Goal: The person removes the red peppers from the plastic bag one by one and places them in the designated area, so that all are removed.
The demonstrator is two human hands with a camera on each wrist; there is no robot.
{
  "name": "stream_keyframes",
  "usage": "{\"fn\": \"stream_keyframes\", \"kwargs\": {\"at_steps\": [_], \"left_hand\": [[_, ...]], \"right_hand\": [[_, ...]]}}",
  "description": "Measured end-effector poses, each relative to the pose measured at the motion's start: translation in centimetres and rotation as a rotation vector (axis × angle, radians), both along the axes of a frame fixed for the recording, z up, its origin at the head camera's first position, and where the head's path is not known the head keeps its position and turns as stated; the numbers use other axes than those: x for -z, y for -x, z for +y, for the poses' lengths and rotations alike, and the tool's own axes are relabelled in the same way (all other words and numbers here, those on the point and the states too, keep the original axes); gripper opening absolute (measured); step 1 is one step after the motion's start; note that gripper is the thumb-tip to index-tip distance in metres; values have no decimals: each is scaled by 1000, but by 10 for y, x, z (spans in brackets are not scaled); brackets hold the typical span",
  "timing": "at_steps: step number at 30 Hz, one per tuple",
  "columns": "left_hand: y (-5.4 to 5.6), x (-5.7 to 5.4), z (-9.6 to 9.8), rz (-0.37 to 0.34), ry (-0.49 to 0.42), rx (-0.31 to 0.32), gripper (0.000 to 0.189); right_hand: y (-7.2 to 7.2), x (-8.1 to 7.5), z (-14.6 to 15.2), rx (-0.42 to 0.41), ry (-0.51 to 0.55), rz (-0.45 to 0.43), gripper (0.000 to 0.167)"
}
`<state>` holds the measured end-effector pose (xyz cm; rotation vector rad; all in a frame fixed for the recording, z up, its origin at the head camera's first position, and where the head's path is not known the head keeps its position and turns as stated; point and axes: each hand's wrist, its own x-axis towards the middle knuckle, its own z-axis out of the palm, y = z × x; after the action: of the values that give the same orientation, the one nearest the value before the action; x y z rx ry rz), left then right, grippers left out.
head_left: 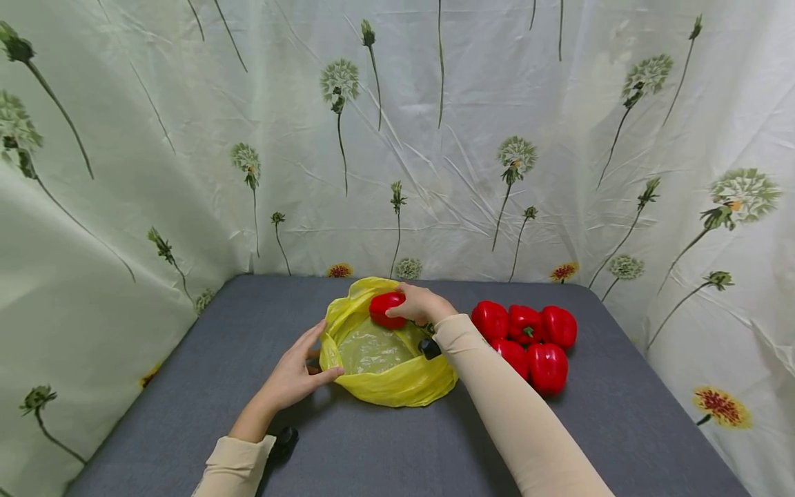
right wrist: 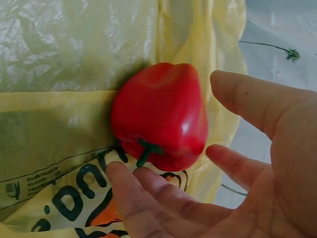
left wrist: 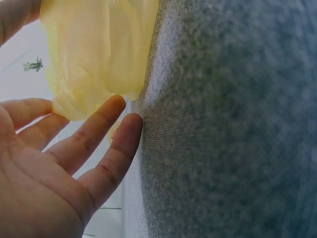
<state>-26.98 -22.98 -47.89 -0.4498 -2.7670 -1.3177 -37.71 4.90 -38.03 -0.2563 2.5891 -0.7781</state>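
A yellow plastic bag point(head_left: 397, 390) stands on the table with its mouth spread wide. Inside, by the far wall, lies a red bell pepper point(head_left: 381, 309) with a green stem. My right hand point(head_left: 424, 304) reaches into the bag beside this pepper; in the right wrist view its fingers point(right wrist: 163, 191) spread loosely around the pepper, with a gap at the upper finger. At the bag's left side is my left hand point(head_left: 292, 376), its thumb near the front rim. The left wrist view shows that hand's fingers point(left wrist: 81, 141) extended against the bag's outside.
Several more red bell peppers point(head_left: 548, 369) sit grouped on the grey table point(head_left: 385, 455), right of the bag and beyond my right forearm. A white curtain point(head_left: 435, 172) with dandelion prints hangs behind the table and along its sides.
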Motion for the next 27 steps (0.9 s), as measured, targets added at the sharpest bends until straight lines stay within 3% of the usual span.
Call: {"fn": "stream_keyframes", "kwargs": {"at_steps": [6, 14, 27], "left_hand": [[-1, 1, 0, -10, 4, -4, 103], [-3, 1, 0, -16, 6, -6, 103], [1, 1, 0, 9, 0, 6, 104]], "right_hand": [[1, 7, -3, 1, -36, 32, 72], [-2, 8, -10, -58, -32, 73, 49], [-4, 1, -13, -152, -57, 96, 47]]}}
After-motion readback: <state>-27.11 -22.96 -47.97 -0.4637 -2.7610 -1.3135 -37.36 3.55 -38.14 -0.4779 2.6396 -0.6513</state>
